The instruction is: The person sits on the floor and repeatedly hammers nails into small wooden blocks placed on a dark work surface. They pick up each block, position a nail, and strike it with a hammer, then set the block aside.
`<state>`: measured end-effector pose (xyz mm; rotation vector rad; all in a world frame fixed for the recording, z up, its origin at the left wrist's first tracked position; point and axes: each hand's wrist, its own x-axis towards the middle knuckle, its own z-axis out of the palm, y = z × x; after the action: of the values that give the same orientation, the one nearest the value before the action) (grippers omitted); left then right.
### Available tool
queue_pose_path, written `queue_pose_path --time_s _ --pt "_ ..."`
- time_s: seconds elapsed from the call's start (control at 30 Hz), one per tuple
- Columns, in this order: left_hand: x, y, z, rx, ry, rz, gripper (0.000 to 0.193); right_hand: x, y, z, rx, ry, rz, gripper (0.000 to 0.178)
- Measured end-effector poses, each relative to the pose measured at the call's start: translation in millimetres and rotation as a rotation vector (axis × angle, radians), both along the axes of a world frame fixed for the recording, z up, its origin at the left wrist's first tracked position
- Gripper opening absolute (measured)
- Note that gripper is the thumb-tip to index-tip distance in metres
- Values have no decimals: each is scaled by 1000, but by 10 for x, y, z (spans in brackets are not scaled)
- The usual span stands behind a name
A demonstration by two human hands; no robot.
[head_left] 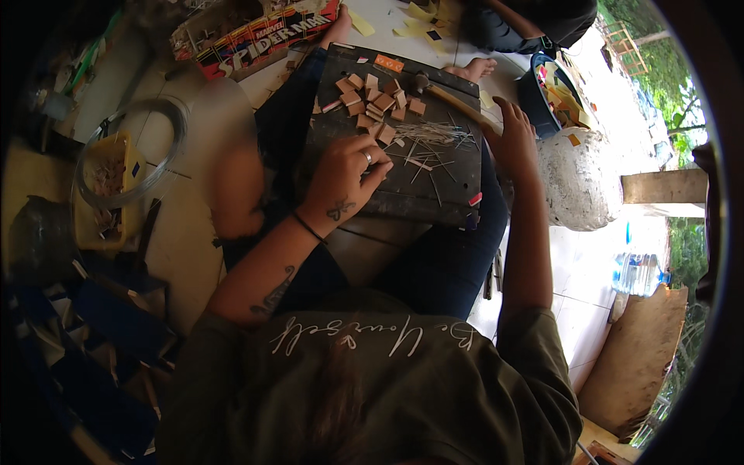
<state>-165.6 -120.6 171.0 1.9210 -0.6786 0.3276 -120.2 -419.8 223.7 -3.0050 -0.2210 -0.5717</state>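
A dark board point(372, 186) lies across my lap, bearing a pile of small brown wooden squares point(373, 105) and a scatter of thin, straight wire pieces point(430, 138). My left hand point(350, 172), with a ring on it, is closed at the board's near left; its fingertips are pinched beside the wires, and whatever they hold is too small to make out. At the board's right edge is my right hand point(513, 139), fingers stretched and apart. Between its thumb and fingers reaches the handle end of a hammer point(457, 102), whose head lies beyond the wires.
A blue bucket point(535, 101) with yellow scraps and a whitish rounded block point(577, 182) stand at right. On the left are a yellow basket point(133, 225) and a wire coil point(184, 128). A printed carton point(263, 39) is at the far left; another person point(535, 27) sits beyond.
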Motion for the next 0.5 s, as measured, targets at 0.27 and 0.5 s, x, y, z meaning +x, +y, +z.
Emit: queue_pose_path --time_s 0.27,0.5 --pt "-8 1 -5 -3 36 0 6 33 -453 -76 200 392 183 36" --pt "-4 -10 6 -76 90 -28 4 -950 163 288 1019 600 59 28"
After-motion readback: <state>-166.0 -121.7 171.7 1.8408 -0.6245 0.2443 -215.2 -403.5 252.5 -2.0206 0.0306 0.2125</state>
